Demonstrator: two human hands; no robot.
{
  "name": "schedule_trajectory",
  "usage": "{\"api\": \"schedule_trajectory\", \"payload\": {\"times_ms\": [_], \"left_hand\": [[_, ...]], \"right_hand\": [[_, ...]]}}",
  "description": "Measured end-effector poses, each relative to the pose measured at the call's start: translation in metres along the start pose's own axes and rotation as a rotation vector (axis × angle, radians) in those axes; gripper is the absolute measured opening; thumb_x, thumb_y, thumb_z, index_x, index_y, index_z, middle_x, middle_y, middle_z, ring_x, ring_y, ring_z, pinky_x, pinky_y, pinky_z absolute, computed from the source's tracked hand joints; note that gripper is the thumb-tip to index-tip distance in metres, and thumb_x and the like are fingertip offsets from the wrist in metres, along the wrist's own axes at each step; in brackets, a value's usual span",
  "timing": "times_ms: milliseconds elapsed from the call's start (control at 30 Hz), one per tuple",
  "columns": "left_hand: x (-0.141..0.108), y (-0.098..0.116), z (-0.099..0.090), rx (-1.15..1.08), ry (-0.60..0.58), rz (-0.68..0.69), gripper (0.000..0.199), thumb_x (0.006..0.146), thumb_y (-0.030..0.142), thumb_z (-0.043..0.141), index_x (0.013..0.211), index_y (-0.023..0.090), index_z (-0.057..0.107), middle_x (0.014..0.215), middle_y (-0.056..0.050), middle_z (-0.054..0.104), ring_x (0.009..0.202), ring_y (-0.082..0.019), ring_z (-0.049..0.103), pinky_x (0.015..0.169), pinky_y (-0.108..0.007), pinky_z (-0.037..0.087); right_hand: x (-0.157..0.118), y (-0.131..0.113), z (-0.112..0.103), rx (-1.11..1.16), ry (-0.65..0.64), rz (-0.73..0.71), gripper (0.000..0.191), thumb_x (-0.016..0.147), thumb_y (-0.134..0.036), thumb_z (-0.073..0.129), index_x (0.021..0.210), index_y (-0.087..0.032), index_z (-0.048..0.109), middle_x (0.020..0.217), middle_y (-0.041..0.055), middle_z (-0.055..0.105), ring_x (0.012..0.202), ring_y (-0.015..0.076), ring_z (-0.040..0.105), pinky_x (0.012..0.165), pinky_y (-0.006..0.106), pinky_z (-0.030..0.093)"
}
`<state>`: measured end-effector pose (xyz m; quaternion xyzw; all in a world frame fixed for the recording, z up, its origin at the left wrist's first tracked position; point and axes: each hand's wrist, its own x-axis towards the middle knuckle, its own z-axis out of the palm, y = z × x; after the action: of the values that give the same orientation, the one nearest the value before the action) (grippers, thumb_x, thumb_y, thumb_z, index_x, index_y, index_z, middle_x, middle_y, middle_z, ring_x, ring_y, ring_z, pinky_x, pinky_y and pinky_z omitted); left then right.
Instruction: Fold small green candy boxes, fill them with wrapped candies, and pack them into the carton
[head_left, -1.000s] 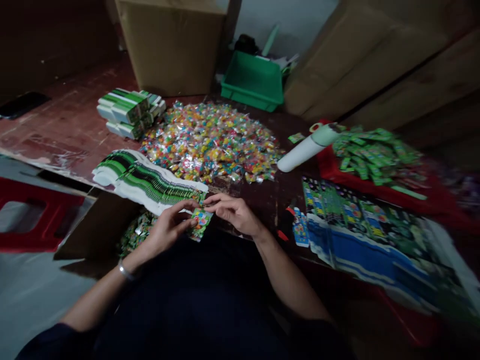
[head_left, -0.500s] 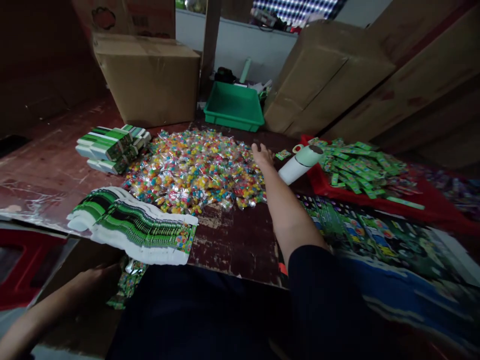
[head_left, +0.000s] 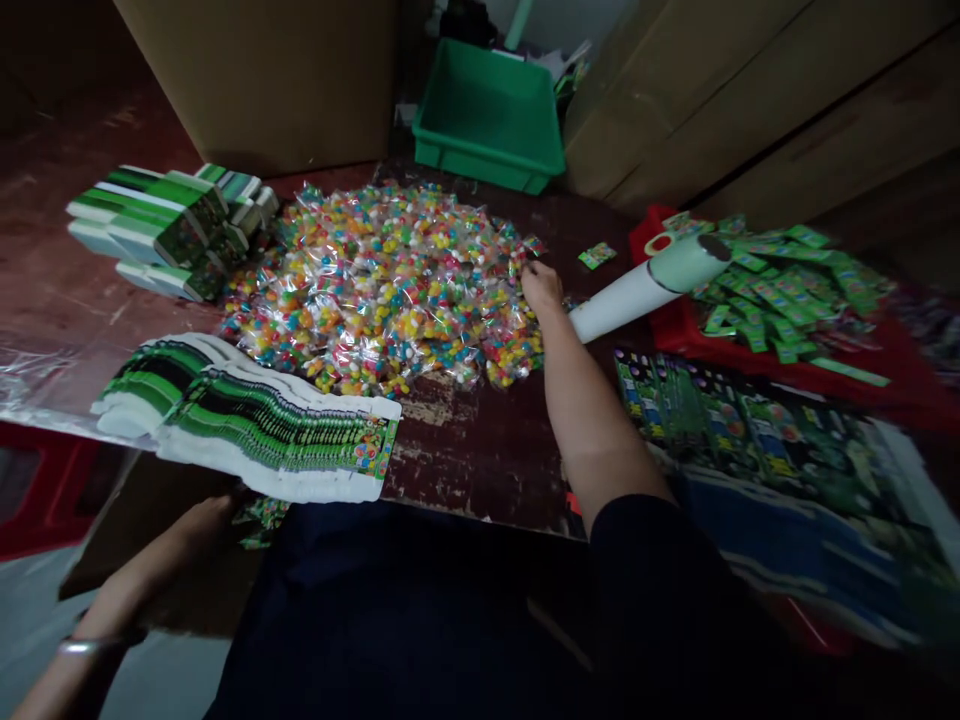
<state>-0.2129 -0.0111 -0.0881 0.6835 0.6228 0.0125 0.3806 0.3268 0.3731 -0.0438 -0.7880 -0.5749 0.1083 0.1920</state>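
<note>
At the right edge of a heap of clear candy bags, filled with multicoloured sweets, is my right hand. Its fingers are curled against the nearest bags; what they pinch, if anything, is hidden. My left hand hangs low, below the table's front edge, over an open cardboard box. Shadow and the edge hide its fingertips. Beside it, green printed packets show in the box. Above that hand, a fanned row of green and white printed cards lies along the table edge.
Stacked card bundles stand left of the heap. Behind is a green tray. A white and mint bottle leans near my right forearm, by a red tray of green packets. Printed sheets lie at right.
My view has tilted downward and closer. My right hand's fingers, spread earlier, have curled in at the heap's edge. My left hand stays low by the box.
</note>
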Motion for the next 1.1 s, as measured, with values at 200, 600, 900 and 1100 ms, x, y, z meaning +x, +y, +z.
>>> {"api": "schedule_trajectory", "payload": {"times_ms": [200,600,900,1100], "left_hand": [[-0.026,0.059,-0.013,-0.001,-0.215,0.008,0.024,0.083,0.031,0.056,0.086,0.025,0.08,0.081,-0.006,0.083,0.074,-0.025,0.077,0.069,-0.03,0.056],[-0.014,0.158,0.017,0.001,0.309,0.49,0.031,0.105,0.026,0.048,0.129,0.02,0.068,0.105,-0.01,0.075,0.087,-0.022,0.075,0.077,-0.031,0.06],[0.018,0.197,0.049,0.287,0.466,0.868,0.034,0.104,0.023,0.054,0.135,0.02,0.067,0.131,-0.016,0.07,0.117,-0.03,0.067,0.097,-0.046,0.059],[0.073,0.232,0.086,0.454,0.366,1.036,0.04,0.104,0.029,0.057,0.143,0.022,0.064,0.164,-0.015,0.049,0.158,-0.036,0.037,0.126,-0.062,0.032]], "right_hand": [[-0.038,-0.009,0.002,0.007,0.014,-0.032,0.041,0.1,-0.038,0.047,0.123,-0.02,0.076,0.127,0.0153,0.077,0.119,0.0324,0.069,0.095,0.036,0.049],[-0.098,-0.019,0.007,-0.05,0.036,-0.062,0.04,0.099,-0.032,0.051,0.124,-0.013,0.075,0.129,0.0214,0.075,0.123,0.0335,0.065,0.103,0.039,0.047],[-0.136,-0.025,0.012,-0.064,0.081,-0.077,0.035,0.097,-0.03,0.053,0.118,-0.012,0.075,0.121,0.0207,0.076,0.114,0.0313,0.064,0.099,0.038,0.046],[-0.161,-0.028,0.018,-0.055,0.131,-0.081,0.033,0.097,-0.025,0.049,0.11,-0.011,0.076,0.117,0.0219,0.075,0.116,0.0323,0.063,0.104,0.043,0.044]]}}
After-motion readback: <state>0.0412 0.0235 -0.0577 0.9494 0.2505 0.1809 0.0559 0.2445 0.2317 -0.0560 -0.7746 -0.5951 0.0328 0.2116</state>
